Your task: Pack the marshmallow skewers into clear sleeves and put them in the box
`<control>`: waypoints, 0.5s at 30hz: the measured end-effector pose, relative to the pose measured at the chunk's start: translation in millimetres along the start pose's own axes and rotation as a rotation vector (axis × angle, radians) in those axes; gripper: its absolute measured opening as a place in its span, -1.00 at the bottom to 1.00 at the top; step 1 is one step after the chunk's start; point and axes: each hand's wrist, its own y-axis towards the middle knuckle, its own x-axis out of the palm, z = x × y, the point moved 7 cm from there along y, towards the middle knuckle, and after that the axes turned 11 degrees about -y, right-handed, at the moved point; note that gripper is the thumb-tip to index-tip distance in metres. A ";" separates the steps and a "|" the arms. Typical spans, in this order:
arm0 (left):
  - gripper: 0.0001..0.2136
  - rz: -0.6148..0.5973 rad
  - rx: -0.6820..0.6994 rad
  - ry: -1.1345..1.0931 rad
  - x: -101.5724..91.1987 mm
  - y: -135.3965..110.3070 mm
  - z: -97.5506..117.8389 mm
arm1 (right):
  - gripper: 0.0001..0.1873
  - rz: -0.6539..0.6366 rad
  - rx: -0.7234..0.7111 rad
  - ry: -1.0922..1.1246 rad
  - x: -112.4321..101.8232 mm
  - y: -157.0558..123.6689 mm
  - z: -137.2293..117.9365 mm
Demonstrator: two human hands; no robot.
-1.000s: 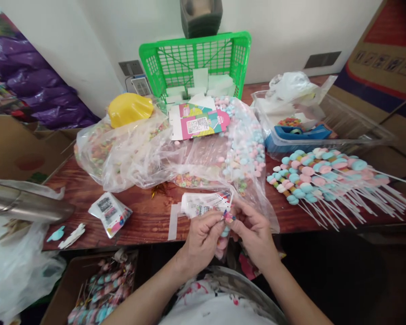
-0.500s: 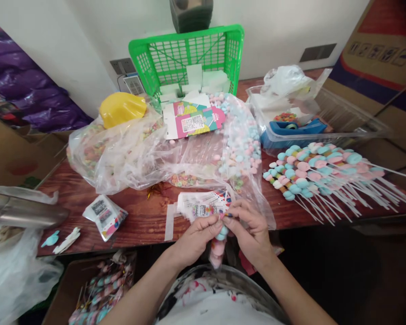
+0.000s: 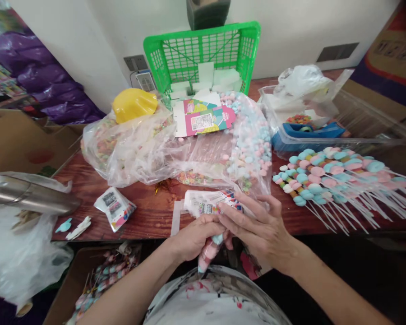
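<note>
My left hand (image 3: 198, 234) is closed around a marshmallow skewer (image 3: 208, 255) in a clear wrapper. Its pink and blue pieces hang down towards my apron, and the upper end is hidden by my fingers. My right hand (image 3: 264, 232) lies across the fingertips of the left, its fingers stretched out and slightly apart; its thumb is mostly hidden underneath. Just beyond both hands, a fanned stack of printed packets (image 3: 203, 201) rests on the table, partly covered by my right fingers.
Unwrapped marshmallow skewers (image 3: 331, 176) are piled at the right. Behind are a clear bag of candies (image 3: 135, 149), a printed box (image 3: 203, 122), a green basket (image 3: 203, 34) and a plastic tub (image 3: 301, 144). More packets (image 3: 114, 207) and a steel flask (image 3: 27, 194) lie left; wrapped skewers (image 3: 101, 284) fill a box below.
The right hand has gone from a pinch at the skewer's top to outstretched fingers over the left hand. The skewer now tilts, its lower end further left. The camera view has shifted left.
</note>
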 end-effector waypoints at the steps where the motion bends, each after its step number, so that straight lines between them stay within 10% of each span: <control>1: -0.70 -0.034 -0.016 0.006 2.0 -2.8 2.1 | -0.66 -0.037 -0.081 -0.015 0.2 1.6 0.0; 7: -0.70 -0.126 -0.004 0.328 2.9 -25.4 10.8 | -0.77 -0.111 -0.237 0.090 18.9 16.5 -13.2; 12: -0.85 0.284 0.396 1.188 -18.0 -46.5 26.3 | -0.81 -0.365 0.064 0.222 67.1 34.7 -17.8; 15: -0.82 0.410 0.467 1.184 -34.3 -53.9 28.0 | -0.77 -0.370 0.121 0.191 75.7 51.7 -23.3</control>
